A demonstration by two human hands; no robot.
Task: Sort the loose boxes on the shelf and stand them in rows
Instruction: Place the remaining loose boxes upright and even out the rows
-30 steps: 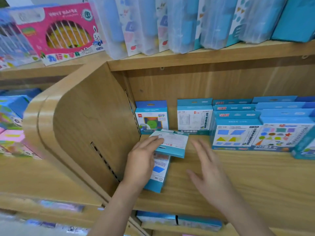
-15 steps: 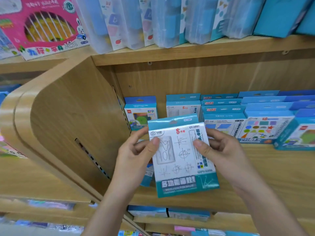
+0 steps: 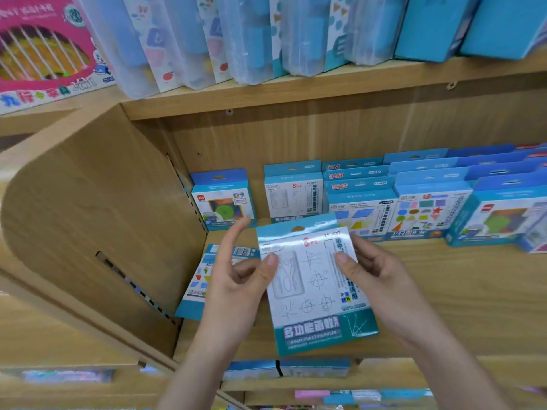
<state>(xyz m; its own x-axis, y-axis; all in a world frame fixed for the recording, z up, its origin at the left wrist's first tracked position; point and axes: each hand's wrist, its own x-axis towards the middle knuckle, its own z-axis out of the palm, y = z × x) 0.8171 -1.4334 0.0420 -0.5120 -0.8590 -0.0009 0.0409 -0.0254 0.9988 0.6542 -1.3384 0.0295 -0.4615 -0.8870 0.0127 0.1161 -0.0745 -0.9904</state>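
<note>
Two hands carry one item at this moment: a flat teal-and-white cardboard box with a glossy clear-film front (image 3: 313,285), printed with graph sketches. It is held in the air, upright and slightly tilted, in front of the pale wooden shelf board (image 3: 458,291) and apparently clear of it. Left hand (image 3: 239,279): thumb pressed on the front face near the left edge, lower fingers curled behind, index finger raised free of the box. Right hand (image 3: 381,279): thumb on the front near the right edge, fingers behind — a pinch on each side.

Handling, as judged: the box looks light and thin. It seems stiff along its card borders and softer across the film window, which may dent under a pressing thumb. The film shines and is probably slippery, so grip is better taken on the teal card bands at top and bottom, or along the side edges. Its narrow base suggests it will tip unless leaned on a neighbour.

A matching white-fronted box (image 3: 293,196) stands at the back of the shelf with open board in front of it — that appears the fitting row. One further loose box with coloured shapes (image 3: 198,279) lies flat on the shelf, partly hidden behind the left hand and just beside the curved wooden side panel (image 3: 97,220). It is not yet stood up.
</note>
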